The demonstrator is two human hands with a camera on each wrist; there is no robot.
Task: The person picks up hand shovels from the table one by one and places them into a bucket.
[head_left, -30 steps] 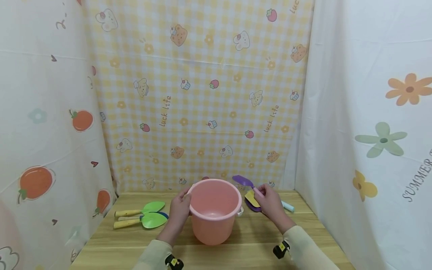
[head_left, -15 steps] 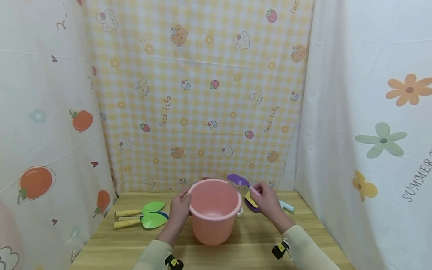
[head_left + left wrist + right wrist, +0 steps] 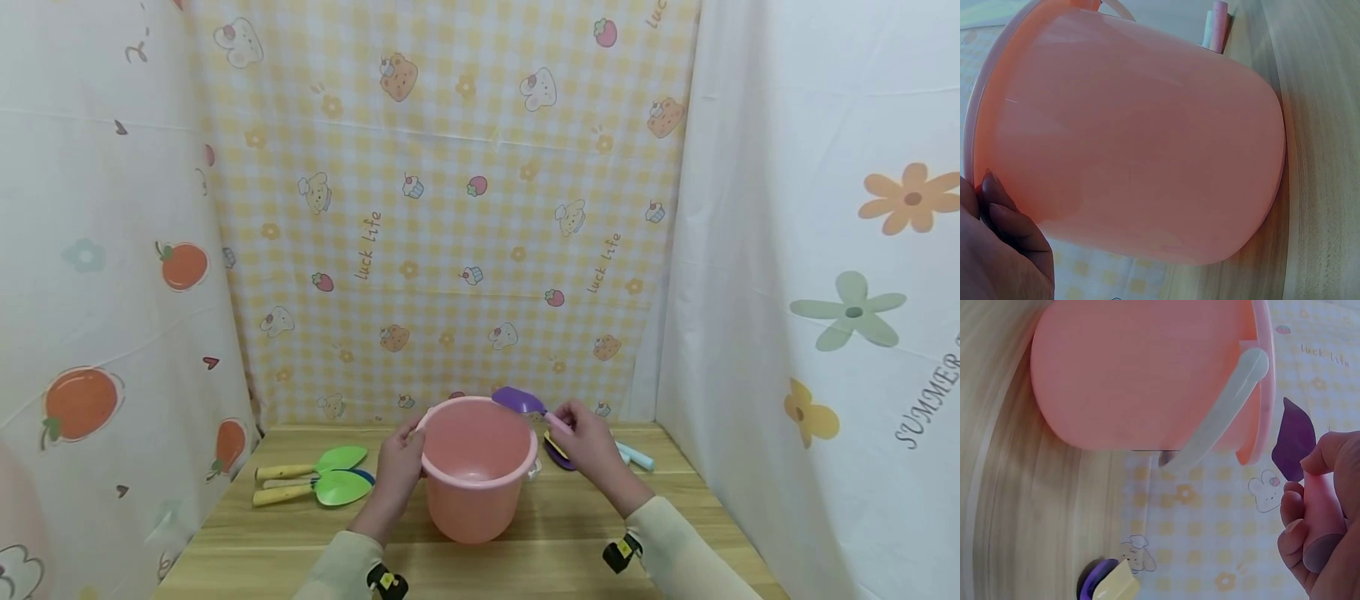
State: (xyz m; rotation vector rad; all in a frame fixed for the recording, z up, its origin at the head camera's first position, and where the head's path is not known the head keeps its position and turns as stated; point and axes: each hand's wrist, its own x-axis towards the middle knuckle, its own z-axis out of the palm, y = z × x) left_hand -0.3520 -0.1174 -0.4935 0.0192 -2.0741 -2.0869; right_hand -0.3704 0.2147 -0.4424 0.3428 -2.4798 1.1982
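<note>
A pink plastic bucket (image 3: 474,512) stands upright on the wooden table, its mouth facing up. My left hand (image 3: 400,462) grips its rim on the left side, fingers (image 3: 1019,225) pressed against the outer wall. In my right hand (image 3: 592,442) I hold a small purple toy shovel (image 3: 517,400) by its pink handle (image 3: 1321,509). The shovel's blade points left and overlaps the bucket's back right rim in the head view. A white bail handle (image 3: 1225,415) hangs down the bucket's outside.
Left of the bucket lie green trowels (image 3: 341,489) with yellow handles. Purple and yellow shovel pieces (image 3: 558,452) and a light blue handle (image 3: 636,456) lie behind my right hand. Printed curtains (image 3: 465,250) close off the back and both sides.
My right hand has moved slightly left, carrying the purple shovel from beside the bucket to its back right rim. The left hand and bucket have stayed put.
</note>
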